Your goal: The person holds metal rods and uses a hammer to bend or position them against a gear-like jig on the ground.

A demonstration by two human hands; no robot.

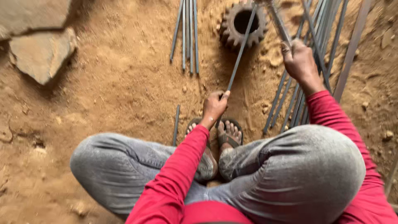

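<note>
Squatting on sandy brown dirt ground (124, 83), knees in dusty grey trousers (298, 166) spread wide, red long sleeves (178, 174) reaching forward, feet in brown sandals (226, 135) set together between the knees.

Left hand (214, 106) clenched around the near end of a thin straight grey metal rod (241, 49), just above the toes. Rod slanting up and away from that grip, its far part crossing the open centre of a dark rusty toothed gear wheel (242, 23) lying flat in the dirt. Whether the rod rests on the wheel's rim cannot be told.

Right hand (299, 62) raised further out, to the right of the wheel, fingers wrapped tightly around a dull grey metal handle (278, 23) of some tool, angled up toward the top edge; its head blurred and cut off, so kind not clear.

Beneath and beyond the right forearm, a loose heap of long grey metal rods (319, 45) fanned out across the ground, running from beside the right knee up to the top right corner. Left of the wheel, a small bundle of shorter grey rods (188, 37) lying side by side. One single short grey rod (176, 122) lying apart beside the left knee. Two flat pale stone slabs (41, 52) at the upper left, well apart from both hands.
</note>
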